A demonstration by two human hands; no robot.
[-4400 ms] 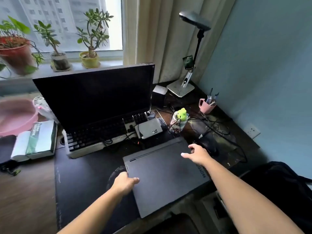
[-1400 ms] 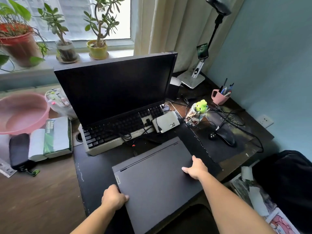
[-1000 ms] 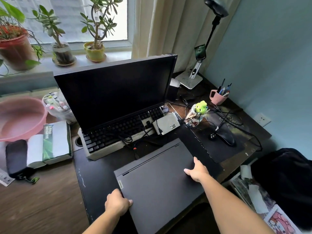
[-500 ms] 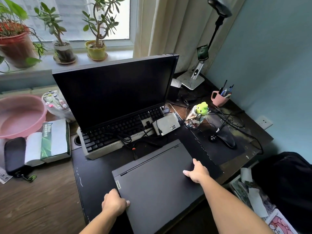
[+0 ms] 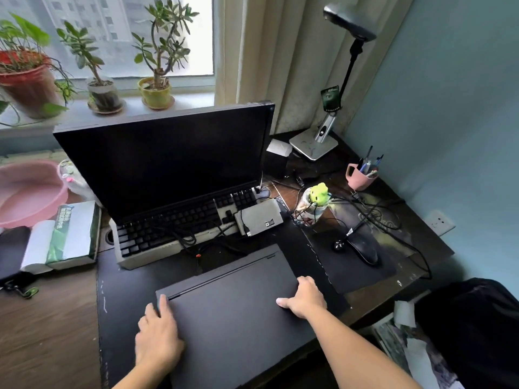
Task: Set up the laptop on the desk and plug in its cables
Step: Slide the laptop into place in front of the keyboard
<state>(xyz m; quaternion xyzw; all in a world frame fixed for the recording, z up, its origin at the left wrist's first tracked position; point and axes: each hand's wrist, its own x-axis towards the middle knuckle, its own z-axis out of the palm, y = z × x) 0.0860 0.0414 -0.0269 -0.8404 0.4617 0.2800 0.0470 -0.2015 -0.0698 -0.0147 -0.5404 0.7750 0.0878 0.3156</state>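
Pretty clearly a home desk nook, probably a bedroom corner. The dark wooden counter (image 5: 50, 327) is shoved against a window, with three potted green plants (image 5: 157, 66) on the sill and cream curtains (image 5: 280, 60) beside them. High-rise apartment blocks show outside. There's a black monitor (image 5: 168, 158), a black-keyed keyboard (image 5: 174, 226), a silver desk lamp (image 5: 331, 108), a pink mug of pens (image 5: 361, 178) and a little green frog toy (image 5: 318, 192). A pink plastic basin (image 5: 28, 192) sits off to the side, against pale blue painted walls (image 5: 449, 122).
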